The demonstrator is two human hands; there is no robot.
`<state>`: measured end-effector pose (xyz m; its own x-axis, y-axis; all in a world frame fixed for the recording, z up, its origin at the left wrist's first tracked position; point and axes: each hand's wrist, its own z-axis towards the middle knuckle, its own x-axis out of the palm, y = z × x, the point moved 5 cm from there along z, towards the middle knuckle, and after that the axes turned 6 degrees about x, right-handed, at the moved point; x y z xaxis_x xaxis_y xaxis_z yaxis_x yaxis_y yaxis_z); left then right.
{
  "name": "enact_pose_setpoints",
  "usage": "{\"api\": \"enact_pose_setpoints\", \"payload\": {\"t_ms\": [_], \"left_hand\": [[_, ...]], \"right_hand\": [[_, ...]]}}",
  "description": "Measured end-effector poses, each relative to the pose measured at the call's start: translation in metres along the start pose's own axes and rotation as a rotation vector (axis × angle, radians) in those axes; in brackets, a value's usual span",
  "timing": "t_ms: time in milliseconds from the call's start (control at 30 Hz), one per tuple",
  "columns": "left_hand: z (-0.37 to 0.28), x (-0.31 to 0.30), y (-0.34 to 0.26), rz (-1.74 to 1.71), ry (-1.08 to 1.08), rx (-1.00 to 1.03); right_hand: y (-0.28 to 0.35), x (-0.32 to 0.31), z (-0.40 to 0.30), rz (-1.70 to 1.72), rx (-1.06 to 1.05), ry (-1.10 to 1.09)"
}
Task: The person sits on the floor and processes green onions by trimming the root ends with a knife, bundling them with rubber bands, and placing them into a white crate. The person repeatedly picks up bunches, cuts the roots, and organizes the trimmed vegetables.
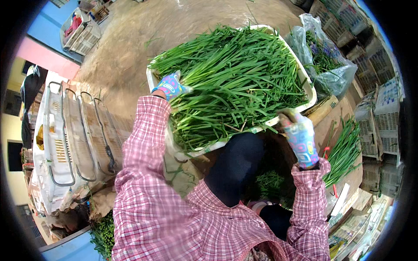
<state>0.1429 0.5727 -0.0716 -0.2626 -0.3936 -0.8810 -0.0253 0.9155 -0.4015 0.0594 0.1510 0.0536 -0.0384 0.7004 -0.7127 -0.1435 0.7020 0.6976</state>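
A white plastic crate (308,76), heaped with long green garlic chives (241,68), stands before me, its near side by my dark-trousered knee. At the left of the heap, my left hand (171,85), in a patterned glove, closes around the pale stem ends of some chives. My right hand (298,137), gloved the same way, is at the crate's near right corner with fingers curled. Whether it grips the rim or a stray leaf cannot be made out. To its right, a smaller bunch of chives (343,151) lies on a board with red strips beside it.
Nested white crates with metal handles (62,137) stand at left. A clear plastic bag (336,76) of greens sits beyond the crate's right side. Stacked crates (375,120) line the right. Loose greens (269,182) lie by my feet, and leafy greens (103,236) at lower left.
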Motion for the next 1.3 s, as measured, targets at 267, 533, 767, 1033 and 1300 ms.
{"api": "enact_pose_setpoints", "payload": {"t_ms": [267,533,767,1033,1300], "left_hand": [[-0.052,-0.002,-0.051,0.526,-0.411,0.100],[-0.079,-0.018,-0.041,-0.022,-0.490,0.199],[-0.122,0.021,0.019,-0.365,-0.508,-0.185],[-0.121,0.042,0.012,-1.440,-0.591,-0.096],[-0.121,0.043,-0.005,-0.692,-0.761,-0.173]], "right_hand": [[0.104,0.101,0.082,-0.184,-0.342,0.199],[0.128,0.246,0.122,-0.407,-0.897,0.281],[0.141,0.258,0.142,-0.320,-0.689,0.495],[0.153,0.260,0.136,-0.237,-0.796,0.640],[0.114,0.268,0.157,0.069,-0.431,0.808]]}}
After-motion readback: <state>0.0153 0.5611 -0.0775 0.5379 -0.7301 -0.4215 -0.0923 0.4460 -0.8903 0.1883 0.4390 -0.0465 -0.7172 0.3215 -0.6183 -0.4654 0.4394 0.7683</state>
